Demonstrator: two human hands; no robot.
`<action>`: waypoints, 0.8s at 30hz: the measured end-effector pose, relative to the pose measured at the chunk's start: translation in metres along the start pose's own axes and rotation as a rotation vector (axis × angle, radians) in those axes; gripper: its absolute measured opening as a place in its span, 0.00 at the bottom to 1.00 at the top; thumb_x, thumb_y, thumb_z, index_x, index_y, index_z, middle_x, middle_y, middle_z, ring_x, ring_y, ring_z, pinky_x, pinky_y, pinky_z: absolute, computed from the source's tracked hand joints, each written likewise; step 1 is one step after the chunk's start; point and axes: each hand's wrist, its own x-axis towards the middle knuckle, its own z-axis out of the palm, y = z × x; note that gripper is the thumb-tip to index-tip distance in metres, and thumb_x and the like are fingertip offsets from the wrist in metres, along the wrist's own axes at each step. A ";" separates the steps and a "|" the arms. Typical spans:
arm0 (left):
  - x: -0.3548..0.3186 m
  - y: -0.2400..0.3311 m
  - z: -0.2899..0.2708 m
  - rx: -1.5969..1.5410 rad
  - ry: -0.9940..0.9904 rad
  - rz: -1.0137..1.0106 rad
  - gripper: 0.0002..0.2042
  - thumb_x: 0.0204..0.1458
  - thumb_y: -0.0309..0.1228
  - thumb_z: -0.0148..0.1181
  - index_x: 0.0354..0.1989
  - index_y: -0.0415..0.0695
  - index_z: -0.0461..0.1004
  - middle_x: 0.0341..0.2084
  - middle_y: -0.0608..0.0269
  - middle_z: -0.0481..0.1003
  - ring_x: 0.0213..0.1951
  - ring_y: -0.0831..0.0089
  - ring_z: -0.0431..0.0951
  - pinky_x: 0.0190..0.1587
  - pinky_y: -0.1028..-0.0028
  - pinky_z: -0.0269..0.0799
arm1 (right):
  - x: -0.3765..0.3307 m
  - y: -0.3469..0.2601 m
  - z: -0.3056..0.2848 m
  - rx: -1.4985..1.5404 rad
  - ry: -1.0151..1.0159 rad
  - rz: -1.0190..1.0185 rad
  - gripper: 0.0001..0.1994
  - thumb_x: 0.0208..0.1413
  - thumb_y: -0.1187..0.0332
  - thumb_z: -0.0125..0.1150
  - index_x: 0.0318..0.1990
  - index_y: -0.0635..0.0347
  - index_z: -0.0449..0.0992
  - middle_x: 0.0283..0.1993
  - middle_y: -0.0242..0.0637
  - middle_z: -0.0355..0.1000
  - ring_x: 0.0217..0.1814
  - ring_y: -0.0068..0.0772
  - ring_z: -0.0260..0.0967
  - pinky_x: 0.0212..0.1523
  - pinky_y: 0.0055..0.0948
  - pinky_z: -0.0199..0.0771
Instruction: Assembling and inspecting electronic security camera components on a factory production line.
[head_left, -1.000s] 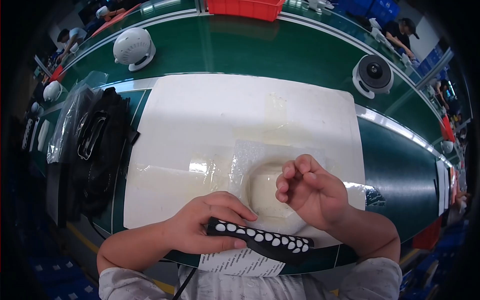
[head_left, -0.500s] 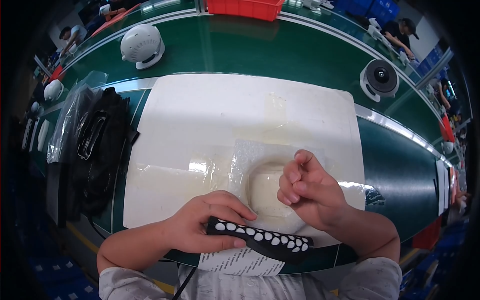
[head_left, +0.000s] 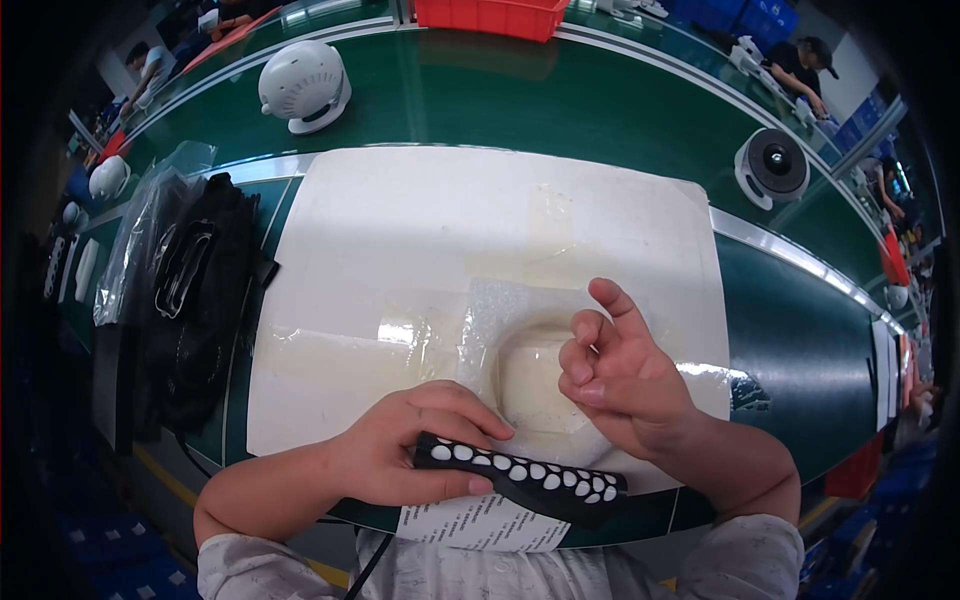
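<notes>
Right hand lifted slightly, fingers loosely curled, empty, over clear tray; left hand unmoved, gripping black white-dotted bar.

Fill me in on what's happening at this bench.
A person sits at a white mat on a green worktable. The left hand grips a black strip with white oval dots at the near edge. The right hand is raised, fingers curled, above a clear bubble-wrap pouch. Black bagged items lie to the left; white round devices stand on the belt beyond.
</notes>
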 end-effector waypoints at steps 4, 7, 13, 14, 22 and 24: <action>0.000 0.000 0.000 -0.004 -0.001 -0.001 0.12 0.30 0.19 0.63 0.29 0.37 0.74 0.36 0.55 0.71 0.39 0.65 0.70 0.43 0.70 0.63 | 0.000 -0.001 0.004 -0.016 0.039 0.015 0.36 0.39 0.88 0.47 0.57 0.43 0.49 0.39 0.29 0.57 0.35 0.22 0.56 0.32 0.19 0.57; -0.001 0.000 0.001 -0.019 0.011 -0.007 0.12 0.31 0.19 0.63 0.29 0.37 0.74 0.36 0.55 0.71 0.38 0.65 0.70 0.43 0.71 0.63 | 0.000 -0.003 0.003 0.020 0.033 0.048 0.36 0.40 0.87 0.47 0.58 0.43 0.48 0.37 0.29 0.57 0.35 0.22 0.55 0.29 0.19 0.57; -0.001 0.000 0.000 -0.020 0.011 -0.008 0.12 0.31 0.20 0.63 0.29 0.37 0.74 0.36 0.55 0.71 0.38 0.65 0.70 0.43 0.71 0.64 | 0.001 -0.004 0.003 0.031 0.033 0.068 0.36 0.39 0.87 0.47 0.57 0.43 0.49 0.37 0.29 0.58 0.33 0.22 0.55 0.28 0.20 0.57; -0.001 0.000 0.000 -0.020 0.011 -0.008 0.12 0.31 0.20 0.63 0.29 0.37 0.74 0.36 0.55 0.71 0.38 0.65 0.70 0.43 0.71 0.64 | 0.001 -0.004 0.002 0.031 0.033 0.068 0.36 0.39 0.87 0.47 0.57 0.43 0.49 0.37 0.29 0.58 0.33 0.22 0.55 0.28 0.20 0.57; 0.001 0.002 0.001 0.018 -0.001 -0.006 0.12 0.30 0.19 0.63 0.29 0.36 0.74 0.36 0.55 0.71 0.38 0.64 0.70 0.42 0.71 0.64 | -0.001 -0.004 0.001 0.044 -0.021 0.001 0.37 0.33 0.87 0.46 0.55 0.44 0.51 0.37 0.30 0.57 0.31 0.24 0.55 0.31 0.22 0.56; 0.001 0.003 0.001 0.018 -0.001 -0.005 0.12 0.30 0.19 0.63 0.29 0.36 0.74 0.36 0.55 0.71 0.39 0.64 0.70 0.42 0.71 0.64 | -0.001 -0.004 0.001 0.047 -0.023 0.010 0.36 0.33 0.87 0.46 0.55 0.44 0.52 0.37 0.30 0.57 0.31 0.24 0.55 0.30 0.22 0.56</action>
